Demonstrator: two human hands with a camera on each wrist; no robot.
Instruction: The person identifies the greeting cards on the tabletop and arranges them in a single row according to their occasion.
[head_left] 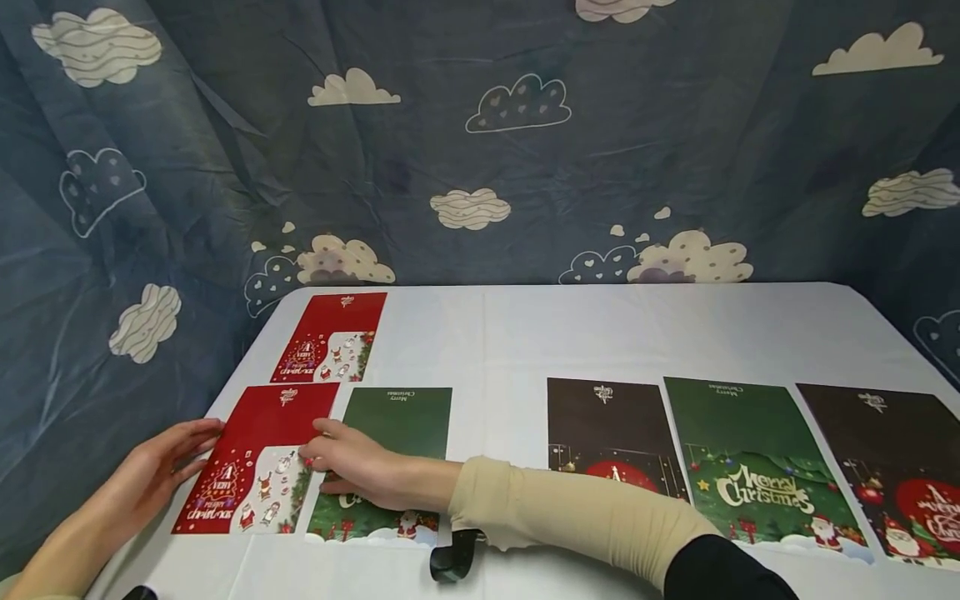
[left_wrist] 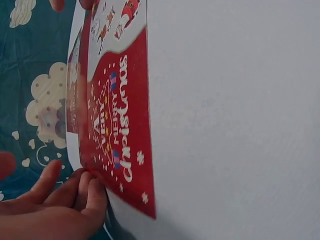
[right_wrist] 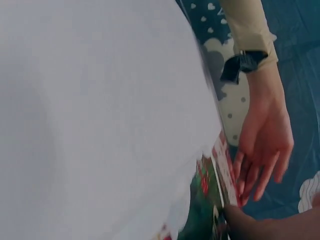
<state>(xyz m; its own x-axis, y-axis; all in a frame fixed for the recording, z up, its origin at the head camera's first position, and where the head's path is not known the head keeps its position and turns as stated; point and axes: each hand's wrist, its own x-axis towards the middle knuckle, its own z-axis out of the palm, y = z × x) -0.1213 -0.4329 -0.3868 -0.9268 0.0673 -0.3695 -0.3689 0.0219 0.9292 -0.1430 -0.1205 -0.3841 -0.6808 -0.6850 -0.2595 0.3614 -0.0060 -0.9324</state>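
A red Christmas card (head_left: 273,417), printed with white lettering and small figures, lies flat at the left of the white table. My left hand (head_left: 153,471) is at its left edge, fingers loosely extended; the left wrist view shows the fingertips (left_wrist: 95,187) against the card's edge. Across the card, my right hand (head_left: 360,467) touches the right edge with extended fingers. That hand and its forearm pass over a green Christmas card (head_left: 401,421), hiding its middle. In the right wrist view only part of the right hand (right_wrist: 270,226) shows, near the cards' edges.
Behind lies another red card (head_left: 337,321). To the right are a dark brown card (head_left: 607,417), partly behind the right sleeve, a second green card (head_left: 742,417) and another brown card (head_left: 885,425). A cloud-patterned curtain (head_left: 450,158) hangs behind the white table (head_left: 517,333).
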